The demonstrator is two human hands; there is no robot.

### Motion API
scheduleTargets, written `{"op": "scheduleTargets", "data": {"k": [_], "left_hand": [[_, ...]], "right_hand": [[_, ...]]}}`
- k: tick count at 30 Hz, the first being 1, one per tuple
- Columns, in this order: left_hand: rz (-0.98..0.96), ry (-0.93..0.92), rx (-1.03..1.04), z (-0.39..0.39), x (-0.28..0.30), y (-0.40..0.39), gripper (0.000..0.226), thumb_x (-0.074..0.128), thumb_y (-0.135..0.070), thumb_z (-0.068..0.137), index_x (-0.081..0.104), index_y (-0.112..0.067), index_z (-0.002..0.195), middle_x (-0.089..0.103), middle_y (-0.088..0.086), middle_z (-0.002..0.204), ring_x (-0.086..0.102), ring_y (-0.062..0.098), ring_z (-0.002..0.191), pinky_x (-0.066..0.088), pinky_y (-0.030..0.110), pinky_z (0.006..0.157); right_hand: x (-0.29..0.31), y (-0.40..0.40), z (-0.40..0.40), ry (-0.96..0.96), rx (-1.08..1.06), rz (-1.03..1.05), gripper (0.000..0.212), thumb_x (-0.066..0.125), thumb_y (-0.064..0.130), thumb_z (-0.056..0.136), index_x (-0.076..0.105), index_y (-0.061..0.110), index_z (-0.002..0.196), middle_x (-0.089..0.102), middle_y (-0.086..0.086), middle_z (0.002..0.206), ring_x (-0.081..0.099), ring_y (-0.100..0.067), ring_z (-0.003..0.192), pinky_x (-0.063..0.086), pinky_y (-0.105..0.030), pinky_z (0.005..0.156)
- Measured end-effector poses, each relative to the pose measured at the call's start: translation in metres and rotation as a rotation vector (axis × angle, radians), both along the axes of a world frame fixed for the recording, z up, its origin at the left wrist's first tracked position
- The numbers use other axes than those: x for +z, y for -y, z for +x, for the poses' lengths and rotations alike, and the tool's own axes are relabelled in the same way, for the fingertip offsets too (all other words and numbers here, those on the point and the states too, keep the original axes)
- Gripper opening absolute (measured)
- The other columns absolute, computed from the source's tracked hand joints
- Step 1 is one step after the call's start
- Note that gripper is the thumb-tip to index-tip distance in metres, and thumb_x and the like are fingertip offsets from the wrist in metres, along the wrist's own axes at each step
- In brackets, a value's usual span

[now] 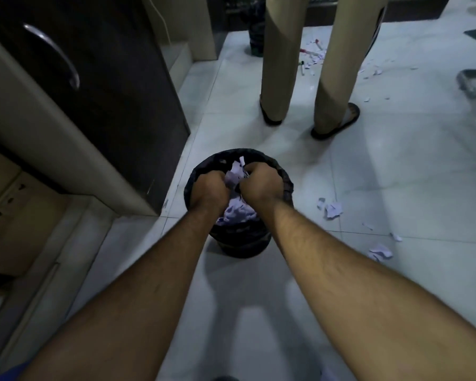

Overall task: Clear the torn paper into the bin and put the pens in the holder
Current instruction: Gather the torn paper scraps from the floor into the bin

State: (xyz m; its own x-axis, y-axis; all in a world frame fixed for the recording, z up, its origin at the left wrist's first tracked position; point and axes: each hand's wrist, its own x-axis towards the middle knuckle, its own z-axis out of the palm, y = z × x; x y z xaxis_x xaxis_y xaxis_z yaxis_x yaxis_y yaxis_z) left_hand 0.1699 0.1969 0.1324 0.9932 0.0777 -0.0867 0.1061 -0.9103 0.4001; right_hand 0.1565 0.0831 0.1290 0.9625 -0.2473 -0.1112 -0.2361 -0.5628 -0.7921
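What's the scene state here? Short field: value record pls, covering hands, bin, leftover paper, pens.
left hand: left hand over the bin, fingers curled round torn paper
right hand: right hand over the bin, gripping the same wad of torn paper
bin: black bin on the tiled floor, paper already inside
leftover paper: scraps on the floor right of the bin, more far scraps behind a standing person
pens: pens lying on the floor beyond that person's legs
holder: not identifiable

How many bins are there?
2. A black round bin sits under both hands; another dark bin stands far back, partly hidden behind a person's beige trouser leg.
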Motion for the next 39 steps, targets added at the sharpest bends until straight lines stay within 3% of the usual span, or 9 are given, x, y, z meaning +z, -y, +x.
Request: {"op": "scheduleTargets", "data": {"k": [5, 8, 12, 15, 18, 21, 27, 33, 39], "left_hand": [[-0.040, -0.020, 0.002, -0.002, -0.006, 0.005, 0.023, 0.046, -0.018, 0.095, 0.067, -0.009, 0.092, 0.069, 0.012, 0.098, 0.062, 0.030, 0.087, 0.047, 0.032, 0.071], [-0.081, 0.038, -0.056, -0.012, 0.005, 0.015, 0.016, 0.050, -0.010, 0.085, 0.066, -0.012, 0.084, 0.070, 0.008, 0.088, 0.065, 0.030, 0.084, 0.054, 0.036, 0.072], [-0.234, 0.122, -0.227, -0.032, 0.021, 0.052, 0.021, 0.059, -0.013, 0.085, 0.073, -0.014, 0.100, 0.074, 0.006, 0.097, 0.067, 0.025, 0.093, 0.054, 0.032, 0.080], [-0.222, 0.146, -0.389, -0.044, 0.018, 0.097, 0.023, 0.056, -0.013, 0.085, 0.073, -0.018, 0.099, 0.075, 0.004, 0.092, 0.069, 0.022, 0.089, 0.048, 0.025, 0.068], [-0.202, 0.049, -0.495, -0.053, -0.006, 0.147, 0.035, 0.055, -0.012, 0.085, 0.069, -0.021, 0.116, 0.073, 0.001, 0.108, 0.066, 0.022, 0.103, 0.050, 0.027, 0.084], [-0.195, -0.100, -0.561, -0.070, -0.043, 0.184, 0.039, 0.058, -0.017, 0.087, 0.062, -0.022, 0.126, 0.068, 0.001, 0.119, 0.062, 0.023, 0.111, 0.049, 0.029, 0.091], [0.016, -0.348, -0.753, -0.116, -0.166, 0.224, 0.039, 0.066, -0.033, 0.080, 0.055, -0.015, 0.114, 0.059, 0.014, 0.122, 0.056, 0.036, 0.116, 0.049, 0.040, 0.093], [0.460, -0.521, -0.899, -0.121, -0.224, 0.221, 0.133, 0.083, -0.065, 0.052, 0.002, -0.032, 0.152, 0.006, 0.013, 0.159, 0.012, 0.045, 0.144, 0.035, 0.061, 0.106], [0.500, -0.347, -1.013, -0.154, -0.234, 0.206, 0.107, 0.080, -0.048, 0.067, 0.017, -0.026, 0.152, 0.022, 0.019, 0.153, 0.033, 0.044, 0.133, 0.047, 0.054, 0.098]], "right_hand": [[-0.002, -0.002, -0.006, 0.055, -0.058, 0.006, 0.030, 0.057, 0.008, 0.084, 0.072, 0.011, 0.111, 0.073, -0.009, 0.112, 0.066, -0.027, 0.105, 0.051, -0.031, 0.090], [0.009, 0.008, -0.020, 0.130, -0.176, 0.060, 0.032, 0.056, 0.011, 0.085, 0.072, 0.018, 0.111, 0.074, 0.000, 0.111, 0.065, -0.017, 0.100, 0.042, -0.019, 0.082], [0.009, 0.042, -0.044, 0.163, -0.393, 0.139, 0.022, 0.061, 0.025, 0.085, 0.073, 0.024, 0.103, 0.075, 0.007, 0.097, 0.068, -0.016, 0.095, 0.044, -0.021, 0.077], [-0.004, 0.078, -0.065, 0.159, -0.522, 0.286, 0.019, 0.062, 0.031, 0.081, 0.073, 0.027, 0.095, 0.075, 0.010, 0.084, 0.072, -0.013, 0.084, 0.057, -0.030, 0.078], [-0.027, 0.122, -0.090, 0.105, -0.621, 0.241, 0.018, 0.060, 0.033, 0.079, 0.072, 0.028, 0.091, 0.075, 0.010, 0.083, 0.072, -0.015, 0.082, 0.059, -0.039, 0.080], [-0.060, 0.162, -0.125, 0.006, -0.647, 0.115, 0.018, 0.059, 0.027, 0.085, 0.074, 0.023, 0.092, 0.076, 0.004, 0.089, 0.072, -0.021, 0.087, 0.055, -0.029, 0.080], [-0.160, 0.207, -0.204, -0.478, -0.424, -0.172, 0.047, 0.064, 0.042, 0.086, 0.061, 0.020, 0.127, 0.061, -0.016, 0.132, 0.057, -0.039, 0.120, 0.048, -0.038, 0.096], [-0.217, 0.218, -0.214, -0.742, -0.079, -0.324, 0.094, 0.067, 0.045, 0.085, 0.007, 0.032, 0.157, -0.002, -0.009, 0.166, 0.006, -0.039, 0.151, 0.028, -0.052, 0.116], [-0.229, 0.199, -0.230, -0.609, 0.058, -0.380, 0.101, 0.063, 0.064, 0.075, 0.013, 0.030, 0.156, 0.012, -0.013, 0.165, 0.011, -0.042, 0.150, 0.028, -0.058, 0.114]]}}
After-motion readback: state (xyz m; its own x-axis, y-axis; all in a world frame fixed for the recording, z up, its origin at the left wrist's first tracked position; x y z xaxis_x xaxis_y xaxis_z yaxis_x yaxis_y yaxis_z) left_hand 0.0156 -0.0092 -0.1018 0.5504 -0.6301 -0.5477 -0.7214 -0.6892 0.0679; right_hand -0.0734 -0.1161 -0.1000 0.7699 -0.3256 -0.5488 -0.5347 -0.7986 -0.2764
